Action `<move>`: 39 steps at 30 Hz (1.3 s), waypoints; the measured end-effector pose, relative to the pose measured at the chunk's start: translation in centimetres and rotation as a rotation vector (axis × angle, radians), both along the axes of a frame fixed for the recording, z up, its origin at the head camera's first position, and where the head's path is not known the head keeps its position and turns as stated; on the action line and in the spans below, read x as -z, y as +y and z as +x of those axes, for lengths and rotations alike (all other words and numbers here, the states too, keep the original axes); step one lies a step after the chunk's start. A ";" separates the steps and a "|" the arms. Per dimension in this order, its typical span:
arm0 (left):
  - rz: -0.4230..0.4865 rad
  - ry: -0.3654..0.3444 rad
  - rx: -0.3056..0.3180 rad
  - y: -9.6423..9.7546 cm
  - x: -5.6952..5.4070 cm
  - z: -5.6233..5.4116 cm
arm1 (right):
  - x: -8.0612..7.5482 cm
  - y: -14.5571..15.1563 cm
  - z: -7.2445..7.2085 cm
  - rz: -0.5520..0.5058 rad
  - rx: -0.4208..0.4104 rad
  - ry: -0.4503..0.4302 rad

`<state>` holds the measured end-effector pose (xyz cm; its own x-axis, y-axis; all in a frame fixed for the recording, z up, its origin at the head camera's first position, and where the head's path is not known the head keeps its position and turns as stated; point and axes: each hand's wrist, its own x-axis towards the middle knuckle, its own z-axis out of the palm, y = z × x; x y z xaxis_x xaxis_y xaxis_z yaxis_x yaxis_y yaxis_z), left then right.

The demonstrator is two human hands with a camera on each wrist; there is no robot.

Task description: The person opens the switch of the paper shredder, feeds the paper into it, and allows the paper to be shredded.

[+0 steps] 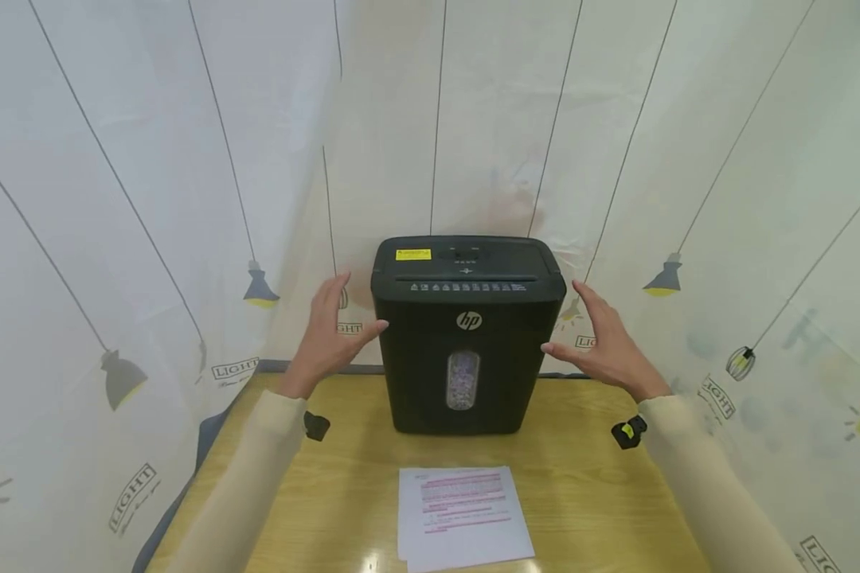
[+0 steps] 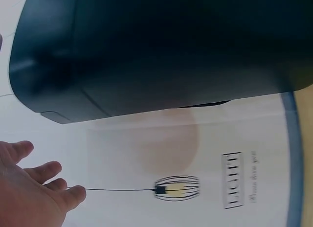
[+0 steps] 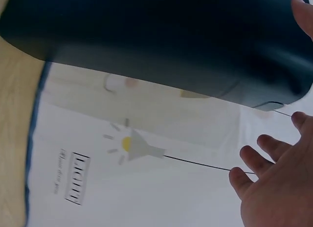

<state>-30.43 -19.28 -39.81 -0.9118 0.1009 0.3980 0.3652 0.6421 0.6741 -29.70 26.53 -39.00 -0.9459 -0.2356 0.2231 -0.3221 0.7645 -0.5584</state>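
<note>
Head view shows left hand (image 1: pixel 326 337) and right hand (image 1: pixel 607 344), fingers spread apart, flanking the HP paper shredder (image 1: pixel 423 350), apparently spaced to suit its width.

The left forearm (image 1: pixel 240 485) and right forearm (image 1: pixel 709 485), both in pale sleeves, reach from the near left and near right toward the far middle. Past the cuffs, the left wrist (image 1: pixel 298 386) and right wrist (image 1: pixel 650 387) are bare. The left hand (image 1: pixel 322 341) and right hand (image 1: pixel 609 348) stand well apart at much the same depth, almost mirrored, palms turned inward. Each thumb points toward the middle, the left one (image 1: pixel 374 328) rightward and the right one (image 1: pixel 562 351) leftward, clear of the other fingers. In the wrist views, the left fingers (image 2: pixel 46 172) and right fingers (image 3: pixel 254 161) are loosely spread and slightly bent.
</note>
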 end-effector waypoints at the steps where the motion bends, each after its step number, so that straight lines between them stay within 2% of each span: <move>1: 0.010 -0.015 -0.006 0.0 0.5 0.2 | 0.4 0.0 0.1 -0.004 0.002 -0.003; 6: 0.037 -0.100 -0.031 0.2 2.8 1.1 | 2.4 0.4 0.7 -0.017 0.027 -0.003; 12: 0.058 -0.120 -0.059 0.1 5.9 2.0 | 5.3 0.6 1.2 -0.011 0.040 -0.025; 17: 0.099 -0.193 -0.085 0.3 8.5 2.8 | 7.6 0.1 1.8 -0.006 0.041 -0.065; 24: 0.146 -0.217 -0.070 0.7 12.0 3.8 | 10.6 -0.7 2.5 -0.024 0.032 -0.055; 28: 0.172 -0.263 -0.081 1.0 14.0 4.9 | 12.4 -1.5 3.4 -0.043 0.022 -0.069; 32: 0.193 -0.273 -0.091 1.2 15.8 5.8 | 14.4 -2.2 4.1 -0.041 0.011 -0.049; 39: 0.177 -0.279 -0.069 1.9 19.0 7.3 | 17.7 -3.5 5.5 -0.062 -0.017 -0.053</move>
<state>-23.08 -17.36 -58.78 -0.9904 -0.0132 0.1376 0.1104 0.5232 0.8450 -24.15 22.99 -56.65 -0.9527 -0.2394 0.1875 -0.3038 0.7225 -0.6211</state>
